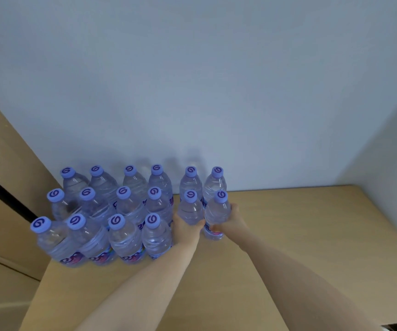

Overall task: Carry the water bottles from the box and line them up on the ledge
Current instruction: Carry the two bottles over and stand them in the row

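Several clear water bottles with purple caps [123, 194] stand in rows on the tan ledge [300, 235], against the white wall. My left hand [186, 229] grips the lower body of one bottle [190, 207] in the second row. Just to its right, my right hand [232, 219] grips another bottle [217, 212], upright with its base at the ledge surface. Both held bottles stand in front of two back-row bottles [203, 182]. The box is not in view.
The white wall [192, 91] rises directly behind the bottles and a side wall [388, 163] closes the ledge on the right. Tan panels [1, 211] with a dark gap lie to the left. Bare ledge surface stretches right of my right hand.
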Tool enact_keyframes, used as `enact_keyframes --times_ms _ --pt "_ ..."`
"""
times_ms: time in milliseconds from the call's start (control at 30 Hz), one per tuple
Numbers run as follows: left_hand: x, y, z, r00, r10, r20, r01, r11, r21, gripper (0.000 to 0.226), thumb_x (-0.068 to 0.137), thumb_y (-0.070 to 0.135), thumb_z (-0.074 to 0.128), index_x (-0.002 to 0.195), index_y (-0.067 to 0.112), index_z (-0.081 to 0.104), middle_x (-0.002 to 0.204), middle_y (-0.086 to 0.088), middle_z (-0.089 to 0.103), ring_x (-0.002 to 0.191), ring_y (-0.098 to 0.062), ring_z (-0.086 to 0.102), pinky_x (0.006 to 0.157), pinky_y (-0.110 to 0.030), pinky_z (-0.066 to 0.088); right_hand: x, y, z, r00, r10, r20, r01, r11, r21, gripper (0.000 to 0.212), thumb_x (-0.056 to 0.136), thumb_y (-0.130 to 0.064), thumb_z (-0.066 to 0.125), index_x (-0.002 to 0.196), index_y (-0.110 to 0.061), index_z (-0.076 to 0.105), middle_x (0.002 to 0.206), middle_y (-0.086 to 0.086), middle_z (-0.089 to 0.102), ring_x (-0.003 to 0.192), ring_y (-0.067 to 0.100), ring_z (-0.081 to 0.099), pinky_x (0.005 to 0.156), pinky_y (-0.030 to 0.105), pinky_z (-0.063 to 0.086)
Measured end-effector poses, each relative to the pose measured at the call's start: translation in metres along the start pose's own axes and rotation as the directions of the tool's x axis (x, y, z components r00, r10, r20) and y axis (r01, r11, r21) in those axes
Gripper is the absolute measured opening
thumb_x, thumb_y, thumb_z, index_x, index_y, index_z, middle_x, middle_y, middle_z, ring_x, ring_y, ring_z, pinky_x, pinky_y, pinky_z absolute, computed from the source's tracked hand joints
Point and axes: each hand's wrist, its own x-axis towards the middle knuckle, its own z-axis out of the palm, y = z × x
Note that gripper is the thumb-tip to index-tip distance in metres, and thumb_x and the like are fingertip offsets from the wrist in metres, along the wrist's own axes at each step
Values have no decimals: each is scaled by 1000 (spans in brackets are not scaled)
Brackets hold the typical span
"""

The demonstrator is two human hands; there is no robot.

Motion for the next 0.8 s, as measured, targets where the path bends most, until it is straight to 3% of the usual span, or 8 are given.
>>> enact_keyframes --times_ms 67,200,300,433,533,600,667,800 --pt "0 1 0 1000 1 2 -1 1000 -2 27 76 13 74 68 17 49 58 6 47 56 -12 46 59 -23 41 2 2 -1 999 36 -9 -36 999 -17 46 77 -5 72 114 -1 44 102 7 56 87 16 54 80 36 49" --pt "1 -1 -1 1000 17 -3 -17 1000 -1 22 75 14 75 72 15 54 62 2 54 61 -16 52 63 -28 45 4 5 -4 999 38 12 -37 998 -50 54 74 -10 73 120 -3 47 101 1 56 82 13 54 73 29 46" --pt "-2 -2 -1 1000 11 4 -11 1000 -1 22 74 18 78 84 13 60 72 0 63 70 -17 60 66 -28 49 3 6 -7 999 30 11 -29 997 -74 55 75 -13 75 122 -10 46 108 -1 60 93 15 60 81 31 50" --pt "-1 -1 -1 1000 0 27 0 1000 -11 27 73 15 79 93 6 62 78 -3 65 82 -23 64 66 -26 46 5 6 -15 999 4 41 3 986 -168 50 76 -15 75 119 -9 50 101 -2 60 86 13 57 80 31 48" --pt "0 1 -4 996 -51 70 55 997 -51 45 72 12 81 112 8 62 100 -2 69 97 -20 63 82 -30 49 8 3 -23 994 -3 106 27 974 -224 51 75 -7 75 120 -10 52 107 4 58 91 18 58 79 31 49" --pt "-2 4 -6 992 -74 103 86 991 -107 50 75 11 79 121 11 59 113 -4 67 106 -19 61 94 -35 48 11 1 -26 987 -12 159 52 967 -250 40 73 -2 73 108 -12 56 98 4 58 84 19 54 70 31 47" --pt "-4 9 -10 986 -92 137 114 980 -161 48 80 19 77 123 15 59 114 0 67 107 -15 60 89 -28 47 16 2 -28 980 -1 198 57 960 -274 34 73 -2 72 99 -12 54 89 1 55 78 17 49 63 27 41" --pt "-4 22 -17 979 -139 150 161 976 -146 17 84 27 73 94 26 59 89 16 63 82 5 57 58 -2 38 20 4 -30 973 96 208 -18 938 -346 65 74 -12 78 126 -7 39 120 8 52 84 13 51 57 18 38"
